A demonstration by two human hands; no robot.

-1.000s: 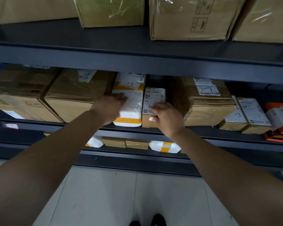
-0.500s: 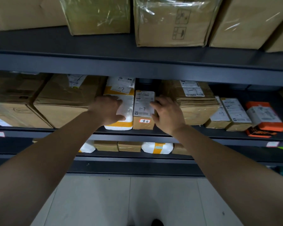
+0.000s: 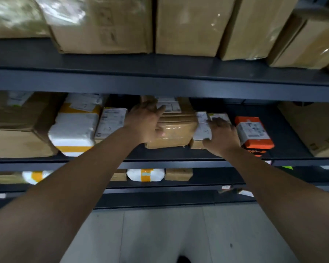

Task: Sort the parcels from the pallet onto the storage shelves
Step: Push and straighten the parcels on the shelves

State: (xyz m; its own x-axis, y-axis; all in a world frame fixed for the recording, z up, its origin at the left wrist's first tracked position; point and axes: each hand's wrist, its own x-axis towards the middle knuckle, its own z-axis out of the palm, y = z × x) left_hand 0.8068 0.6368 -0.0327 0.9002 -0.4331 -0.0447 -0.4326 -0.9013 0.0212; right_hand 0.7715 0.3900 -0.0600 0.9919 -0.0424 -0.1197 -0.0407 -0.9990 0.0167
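Risk, as we judge it: the small parcels (image 3: 202,126) just right of the brown parcel (image 3: 175,131) sit close to the shelf (image 3: 179,164) lip. A shove from the right hand (image 3: 223,138) could drop them or jam them into the orange box (image 3: 254,131) further right. The left hand (image 3: 143,122) could skew the brown parcel. We see both hands lying flat with fingers roughly straight, left on the brown parcel, right on the small ones, and clasping nothing. The brown parcel is a squat carton in glossy tape with a white label on top, on the middle shelf. The frame is blurred.
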